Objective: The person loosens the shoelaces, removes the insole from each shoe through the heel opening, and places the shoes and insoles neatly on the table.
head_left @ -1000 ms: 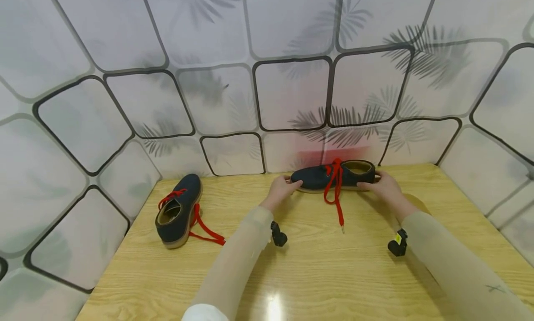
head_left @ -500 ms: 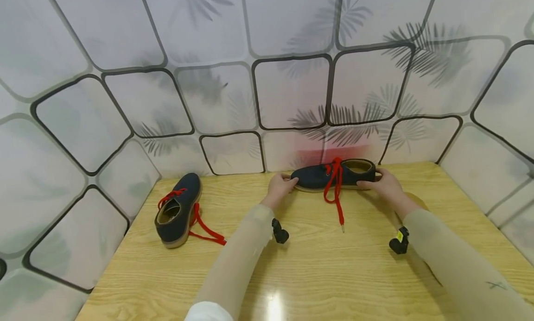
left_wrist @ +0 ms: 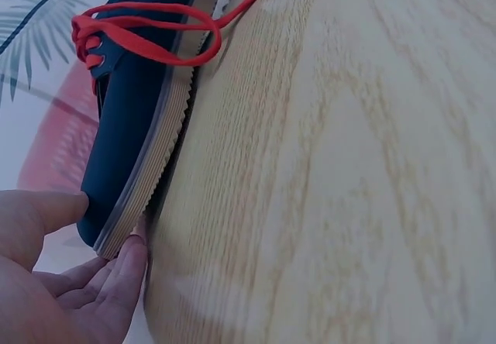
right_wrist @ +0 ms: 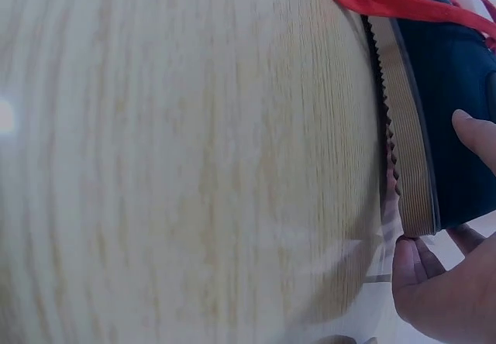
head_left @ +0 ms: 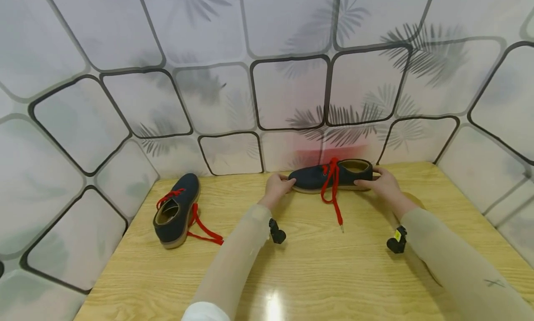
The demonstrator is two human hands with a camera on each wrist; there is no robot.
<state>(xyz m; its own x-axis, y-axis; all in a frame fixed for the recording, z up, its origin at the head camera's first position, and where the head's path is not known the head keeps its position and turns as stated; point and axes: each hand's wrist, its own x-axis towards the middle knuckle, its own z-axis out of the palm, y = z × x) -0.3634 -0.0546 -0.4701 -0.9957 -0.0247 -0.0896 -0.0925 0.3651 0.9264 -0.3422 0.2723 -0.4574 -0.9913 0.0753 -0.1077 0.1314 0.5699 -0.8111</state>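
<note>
A navy shoe (head_left: pixel 309 177) with red laces (head_left: pixel 333 182) lies sideways along the back of the wooden table, toe to the left. My left hand (head_left: pixel 278 187) grips its toe; in the left wrist view the thumb (left_wrist: pixel 66 208) presses the toe's upper while the fingers curl under the sole's tip. At the heel, my right hand (head_left: pixel 381 185) holds the shoe, its thumb (right_wrist: pixel 474 133) on the side and its fingertips at the sole's back edge. A lace loop hangs down over the near side, and its tip reaches the table.
A matching navy shoe (head_left: pixel 175 214) stands at the table's left, toe toward the wall, with a red lace (head_left: pixel 204 230) trailing onto the wood. Patterned fabric walls (head_left: pixel 292 89) border the table (head_left: pixel 325 274) at the back and both sides. A round tan patch (head_left: pixel 414 200) shows beside my right forearm.
</note>
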